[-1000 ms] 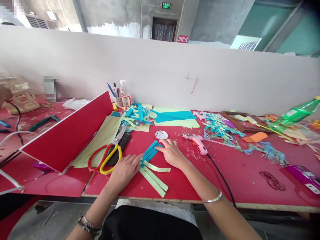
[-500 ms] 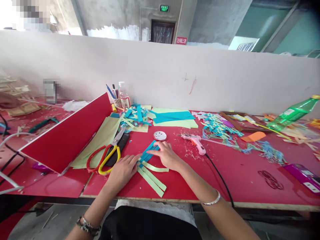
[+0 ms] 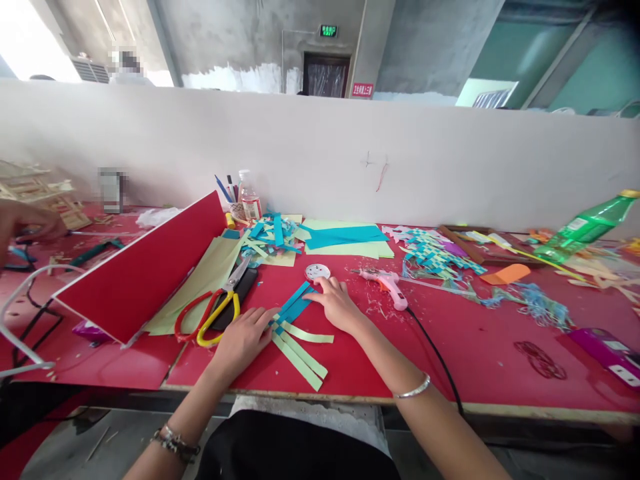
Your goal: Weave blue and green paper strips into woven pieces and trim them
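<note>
Blue paper strips (image 3: 296,304) and pale green paper strips (image 3: 300,361) lie interlaced on the red table in front of me. My left hand (image 3: 249,335) rests flat, fingers stretched over the woven end of the strips. With fingers apart, my right hand (image 3: 336,305) has its thumb by the upper ends of the blue strips. Its index finger reaches the near rim of a small round white dish (image 3: 317,271). What the dish holds is too small to tell. Scissors (image 3: 227,293) with one red and one yellow handle lie to the left.
A pink glue gun (image 3: 387,283) with a black cord lies right. Paper scraps (image 3: 273,233), blue and green sheets (image 3: 345,236) and small woven pieces (image 3: 435,250) line the back. A red board (image 3: 145,267) stands left; another person's hand (image 3: 30,223) is beyond it.
My right hand has shifted from the blue strips towards the round dish, its index finger now at the rim. My left hand stays on the woven end. The view has tilted slightly up.
</note>
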Motion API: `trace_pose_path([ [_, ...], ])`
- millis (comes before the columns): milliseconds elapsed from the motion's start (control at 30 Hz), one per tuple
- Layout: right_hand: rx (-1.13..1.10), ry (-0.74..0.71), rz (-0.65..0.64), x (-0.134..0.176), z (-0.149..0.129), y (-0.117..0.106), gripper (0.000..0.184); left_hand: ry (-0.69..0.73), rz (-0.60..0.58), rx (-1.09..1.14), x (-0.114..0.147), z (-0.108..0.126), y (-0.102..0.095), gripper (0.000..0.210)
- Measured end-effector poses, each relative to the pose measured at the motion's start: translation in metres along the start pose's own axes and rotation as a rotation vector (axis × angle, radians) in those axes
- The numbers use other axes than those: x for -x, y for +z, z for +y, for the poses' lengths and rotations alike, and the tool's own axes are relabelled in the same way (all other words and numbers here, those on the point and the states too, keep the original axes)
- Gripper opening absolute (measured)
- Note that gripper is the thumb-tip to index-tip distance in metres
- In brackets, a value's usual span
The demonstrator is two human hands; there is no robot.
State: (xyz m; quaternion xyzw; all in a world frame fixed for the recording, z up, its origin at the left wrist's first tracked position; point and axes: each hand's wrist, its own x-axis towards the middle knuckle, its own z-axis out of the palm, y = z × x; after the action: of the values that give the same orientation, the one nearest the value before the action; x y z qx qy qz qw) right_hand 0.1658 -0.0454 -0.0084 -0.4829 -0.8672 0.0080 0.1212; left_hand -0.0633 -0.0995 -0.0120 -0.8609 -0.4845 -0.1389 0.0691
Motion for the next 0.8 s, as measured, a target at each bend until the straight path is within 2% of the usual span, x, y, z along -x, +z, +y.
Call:
trace_pose_path([
  [167, 0.016, 0.11, 0.063, 0.0, 0.007, 0.002, 0.047, -0.004, 0.006, 0.018, 0.001, 0.0, 0.0, 0.03],
  [333, -0.041, 0.154, 0.154, 0.003, 0.012, -0.002, 0.041, -0.011, 0.034, 0.076, 0.001, -0.002, 0.002, 0.032],
  [500, -0.135, 0.127, 0.173, 0.005, 0.017, -0.002, 0.032, -0.154, 0.035, 0.131, -0.002, -0.002, 0.008, 0.034],
  [800, -0.266, 0.118, 0.219, 0.006, 0.024, 0.0, 0.027, -0.386, -0.154, 0.267, -0.017, 0.006, 0.002, 0.044],
])
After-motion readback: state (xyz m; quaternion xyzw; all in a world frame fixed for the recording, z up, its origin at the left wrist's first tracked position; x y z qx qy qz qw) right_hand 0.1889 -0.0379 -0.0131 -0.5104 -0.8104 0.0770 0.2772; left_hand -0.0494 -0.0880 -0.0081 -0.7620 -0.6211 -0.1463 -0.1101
